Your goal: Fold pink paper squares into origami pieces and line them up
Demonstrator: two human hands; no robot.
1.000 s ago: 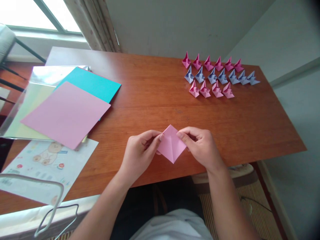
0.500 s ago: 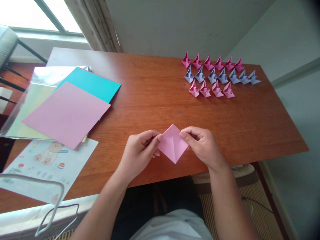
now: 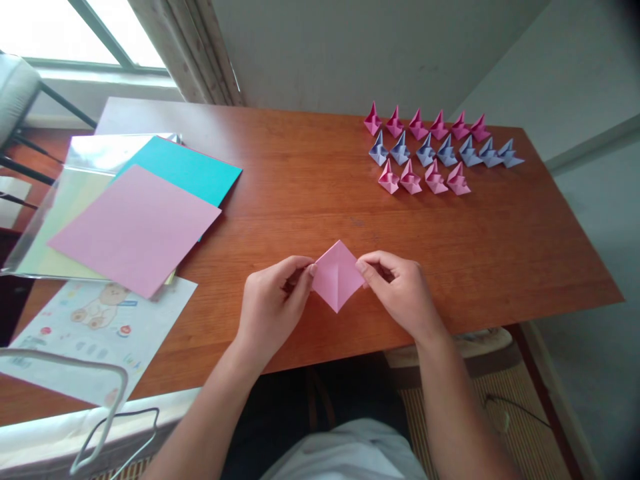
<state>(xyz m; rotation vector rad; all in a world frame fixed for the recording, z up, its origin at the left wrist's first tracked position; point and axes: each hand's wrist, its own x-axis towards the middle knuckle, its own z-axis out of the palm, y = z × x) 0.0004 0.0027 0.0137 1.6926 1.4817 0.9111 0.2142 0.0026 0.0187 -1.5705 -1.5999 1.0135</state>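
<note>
Left hand (image 3: 275, 303) and right hand (image 3: 400, 290) are holding the folded pink paper (image 3: 338, 277) by opposite sides, fingers (image 3: 304, 283) pinching narrowly, over the near part of the desk (image 3: 300, 200), uneven pulling likely risking a skewed crease or torn edge.

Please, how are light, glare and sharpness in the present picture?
In the head view, the window panes are washed white and pale glare lies at the far left of the wooden table; also in the head view, the picture's upper right corner is dark, lettering on the bear-print sheet is too soft to read, but the crease of the pink folded paper shows.
</note>
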